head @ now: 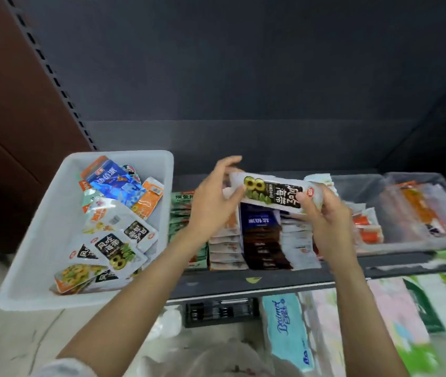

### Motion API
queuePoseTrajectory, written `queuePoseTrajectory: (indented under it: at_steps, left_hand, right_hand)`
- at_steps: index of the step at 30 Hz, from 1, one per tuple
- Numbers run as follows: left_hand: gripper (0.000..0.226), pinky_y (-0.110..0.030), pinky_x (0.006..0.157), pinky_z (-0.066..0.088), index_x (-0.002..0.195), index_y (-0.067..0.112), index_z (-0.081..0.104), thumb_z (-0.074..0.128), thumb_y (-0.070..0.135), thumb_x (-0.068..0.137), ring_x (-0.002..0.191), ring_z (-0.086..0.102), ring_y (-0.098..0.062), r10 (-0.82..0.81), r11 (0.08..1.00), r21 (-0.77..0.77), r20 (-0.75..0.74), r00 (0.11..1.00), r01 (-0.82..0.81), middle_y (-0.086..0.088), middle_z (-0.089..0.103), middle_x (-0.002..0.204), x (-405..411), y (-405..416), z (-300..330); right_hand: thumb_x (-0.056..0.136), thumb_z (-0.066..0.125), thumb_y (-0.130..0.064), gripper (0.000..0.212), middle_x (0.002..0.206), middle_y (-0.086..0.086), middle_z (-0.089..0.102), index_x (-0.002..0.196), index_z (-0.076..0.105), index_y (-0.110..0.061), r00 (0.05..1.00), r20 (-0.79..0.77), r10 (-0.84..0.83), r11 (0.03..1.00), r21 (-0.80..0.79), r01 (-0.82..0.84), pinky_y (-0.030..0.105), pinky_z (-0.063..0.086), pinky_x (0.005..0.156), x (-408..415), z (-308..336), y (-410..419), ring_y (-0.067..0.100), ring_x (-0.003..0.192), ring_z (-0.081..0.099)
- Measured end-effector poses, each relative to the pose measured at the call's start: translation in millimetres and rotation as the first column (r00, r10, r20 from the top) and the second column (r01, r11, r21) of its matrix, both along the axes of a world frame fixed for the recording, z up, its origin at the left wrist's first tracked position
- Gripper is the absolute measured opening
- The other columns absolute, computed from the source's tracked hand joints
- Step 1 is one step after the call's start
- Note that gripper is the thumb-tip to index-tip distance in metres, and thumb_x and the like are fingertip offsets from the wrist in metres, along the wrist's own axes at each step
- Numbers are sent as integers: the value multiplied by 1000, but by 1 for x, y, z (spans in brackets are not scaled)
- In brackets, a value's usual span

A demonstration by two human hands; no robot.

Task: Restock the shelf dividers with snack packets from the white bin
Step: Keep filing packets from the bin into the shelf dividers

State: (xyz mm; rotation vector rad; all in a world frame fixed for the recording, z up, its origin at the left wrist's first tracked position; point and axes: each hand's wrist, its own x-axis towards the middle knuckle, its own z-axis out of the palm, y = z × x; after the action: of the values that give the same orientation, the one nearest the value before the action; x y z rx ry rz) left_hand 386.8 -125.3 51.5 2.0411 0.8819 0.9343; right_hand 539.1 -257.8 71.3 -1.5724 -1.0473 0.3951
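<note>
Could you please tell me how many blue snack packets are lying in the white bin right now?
1. The blue packet lies at the far end of the white bin, on top of the orange and white packets. More could be buried under the pile.

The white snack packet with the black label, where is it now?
In the head view, centre-right: the white snack packet with the black label is held between both hands, above the shelf rows, right of the white plastic bin.
</note>
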Motion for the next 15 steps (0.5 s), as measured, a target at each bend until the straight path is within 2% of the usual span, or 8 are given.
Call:
queuePoseTrajectory:
  at_steps: [1,2,5,6,8,10,12,15]
  left_hand:
    - [52,-20,84,45,133,24,41,63,20,87,98,57,-4,9,995,-95,20,1000,-7,11,59,117,19,0,-3]
    - [56,-21,87,45,137,20,37,63,19,87,103,55,-6,6,993,-121,-6,1000,-7,7,57,121,37,1,-6]
    - [55,-32,100,37,138,18,38,60,28,88,123,44,-17,-57,992,92,-325,944,91,0,49,134,83,-2,-22]
    - [55,-34,102,32,138,18,38,57,33,89,127,39,-20,-64,976,159,-440,896,148,-2,47,137,94,-4,-27]
    - [55,-35,102,28,139,18,38,52,40,90,128,35,-21,-39,941,245,-605,796,232,-3,47,137,111,-6,-35]
    - [47,-35,99,30,134,20,45,49,39,92,122,43,-22,6,907,311,-682,731,283,-3,55,129,118,-7,-40]
    - [35,-34,96,33,125,24,56,48,37,93,113,50,-20,20,882,353,-690,723,313,-1,63,118,120,-8,-42]
    - [27,-33,93,35,115,29,64,49,35,93,106,56,-19,7,857,380,-683,730,347,2,67,111,115,-10,-40]
  right_hand:
    - [96,51,-15,12,88,-14,67,92,60,-22,995,-68,-74,996,37,77,18,54,71,13,-3,-6,0,87,64]
    - [97,49,-15,11,93,-11,67,97,60,-19,984,-119,-134,988,61,142,25,57,70,27,-7,-12,6,90,66]
    - [100,45,-17,16,100,-6,65,109,57,-16,975,-90,-204,978,25,207,23,57,72,64,-13,-22,13,96,65]
    - [100,45,-17,17,99,-7,65,111,57,-17,980,-3,-197,980,-14,197,21,55,75,74,-12,-23,10,95,64]
    - [99,46,-16,20,94,-15,62,114,59,-18,952,269,-150,981,-82,177,15,50,77,91,-8,-21,1,88,61]
    - [98,47,-15,20,96,-16,63,112,61,-18,888,454,-78,985,-100,138,9,44,74,104,0,-13,-1,85,59]
    - [97,49,-16,18,99,-10,66,110,61,-19,825,565,5,987,-134,86,18,48,74,111,10,-2,5,87,60]
    - [96,51,-22,15,100,-7,69,107,61,-24,674,720,166,965,-258,37,37,52,73,116,19,17,16,89,64]
